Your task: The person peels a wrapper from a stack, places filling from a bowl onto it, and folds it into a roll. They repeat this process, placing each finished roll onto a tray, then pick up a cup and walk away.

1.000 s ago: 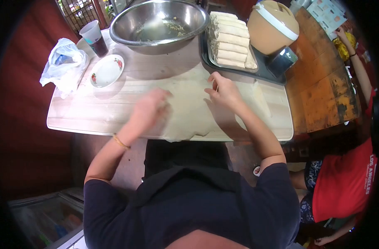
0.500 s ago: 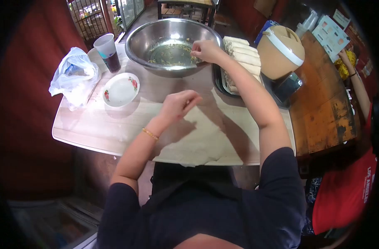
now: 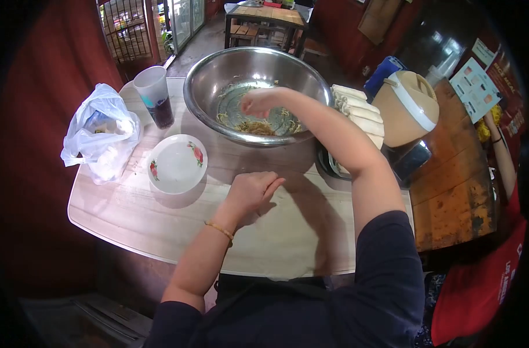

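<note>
A large steel bowl [image 3: 200, 104] stands on the table, with shredded food [image 3: 255, 127] scattered on its bottom and heaped near its front side. My right hand [image 3: 263, 102] reaches inside the bowl's opening, above the food, fingers curled inward; anything in them is hidden. My left hand [image 3: 254, 192] hovers over the table in front of the bowl, its fingers pressed together with nothing showing in them. To the right of the bowl, pale wrapped rolls [image 3: 360, 113] lie stacked in a dark-edged tray, partly covered by my right forearm.
Left of the bowl are a white floral dish [image 3: 176, 168], a plastic cup of dark drink [image 3: 154, 98] and a plastic bag [image 3: 102, 133]. Beyond the rolls stands a tan cooler jug [image 3: 408, 110] on a wooden counter [image 3: 455, 174]. A person in red [image 3: 479, 290] is at the right.
My right hand has moved left from the bowl's right side to over its middle. The view has shifted, so the table sits lower. My left hand keeps much the same pose.
</note>
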